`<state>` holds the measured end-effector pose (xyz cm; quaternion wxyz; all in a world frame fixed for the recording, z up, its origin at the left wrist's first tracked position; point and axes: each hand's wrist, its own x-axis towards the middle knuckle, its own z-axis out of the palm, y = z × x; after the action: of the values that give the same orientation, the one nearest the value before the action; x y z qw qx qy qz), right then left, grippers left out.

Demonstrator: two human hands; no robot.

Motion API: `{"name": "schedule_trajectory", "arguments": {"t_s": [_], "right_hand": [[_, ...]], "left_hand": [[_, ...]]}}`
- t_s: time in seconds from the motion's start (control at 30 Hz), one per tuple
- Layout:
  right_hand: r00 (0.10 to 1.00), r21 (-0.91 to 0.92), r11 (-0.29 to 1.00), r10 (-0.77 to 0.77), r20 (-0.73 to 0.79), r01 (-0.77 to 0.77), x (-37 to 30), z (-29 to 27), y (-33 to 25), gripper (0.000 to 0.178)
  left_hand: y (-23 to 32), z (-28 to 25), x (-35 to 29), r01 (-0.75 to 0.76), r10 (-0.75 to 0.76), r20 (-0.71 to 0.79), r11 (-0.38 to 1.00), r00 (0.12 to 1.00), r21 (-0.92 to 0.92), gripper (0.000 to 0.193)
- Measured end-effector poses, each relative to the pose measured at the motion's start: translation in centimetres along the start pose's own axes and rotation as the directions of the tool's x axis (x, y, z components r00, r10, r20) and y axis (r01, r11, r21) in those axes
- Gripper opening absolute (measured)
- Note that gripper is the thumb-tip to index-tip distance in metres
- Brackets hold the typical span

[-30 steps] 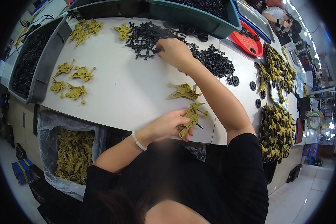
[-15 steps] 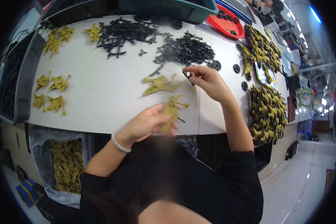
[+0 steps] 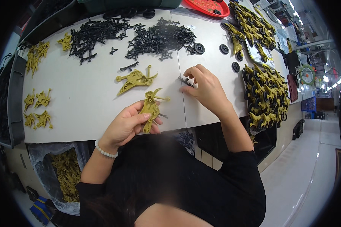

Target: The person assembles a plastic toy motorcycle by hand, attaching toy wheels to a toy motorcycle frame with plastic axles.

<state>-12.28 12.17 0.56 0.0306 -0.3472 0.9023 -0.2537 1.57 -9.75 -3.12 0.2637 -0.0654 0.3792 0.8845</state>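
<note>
My left hand is closed on an olive-yellow plastic toy body half, its hollow inner side facing up. A thin dark tip sticks out beside those fingers; what it belongs to is hidden. Over the tabletop seam, my right hand pinches a small black plastic piece between thumb and fingers. A second yellow body half lies on the table just beyond my left hand. Past it rests a single black forked piece.
Black forked pieces lie in heaps across the table's far side. Loose black wheels sit at right, near rows of yellow toys with wheels. Yellow parts stand at left; a lined bag of them is below the edge. Grey bin far left.
The view has swung, so the table's things appear further left. Relative to the table, my right hand has moved right, away from the yellow parts, with the black piece still pinched. My left hand keeps its hold.
</note>
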Motion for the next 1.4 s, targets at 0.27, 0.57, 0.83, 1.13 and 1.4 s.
{"name": "schedule_trajectory", "arguments": {"t_s": [0.27, 0.57, 0.83, 1.13, 1.4], "right_hand": [[0.977, -0.207, 0.956, -0.214, -0.003, 0.209, 0.1, 0.7, 2.0, 0.013], [0.981, 0.584, 0.802, 0.016, 0.191, -0.127, 1.0, 0.0, -0.6, 0.011], [0.833, 0.617, 0.781, -0.273, 0.481, -0.100, 2.9, 0.6, -3.1, 0.013], [0.854, 0.497, 0.820, -0.451, 0.259, 0.283, 2.8, 1.8, -2.9, 0.010], [0.890, 0.640, 0.743, -0.410, 0.201, 0.198, 2.2, 2.1, -2.6, 0.010]], "left_hand": [[0.0, 0.3, 0.1, 0.016, -0.017, -0.021, 1.000, 1.000, -0.027, 0.044], [0.7, 0.3, 0.4, 0.117, -0.121, 0.044, 0.990, 0.992, 0.081, 0.039], [0.7, 0.3, 0.7, 0.130, -0.144, 0.087, 0.980, 0.986, 0.148, 0.037], [0.7, 0.1, 0.6, 0.140, -0.146, 0.083, 0.987, 0.986, 0.084, 0.020], [0.3, 0.3, 0.7, 0.112, -0.113, 0.001, 0.987, 0.994, 0.113, 0.017]]}}
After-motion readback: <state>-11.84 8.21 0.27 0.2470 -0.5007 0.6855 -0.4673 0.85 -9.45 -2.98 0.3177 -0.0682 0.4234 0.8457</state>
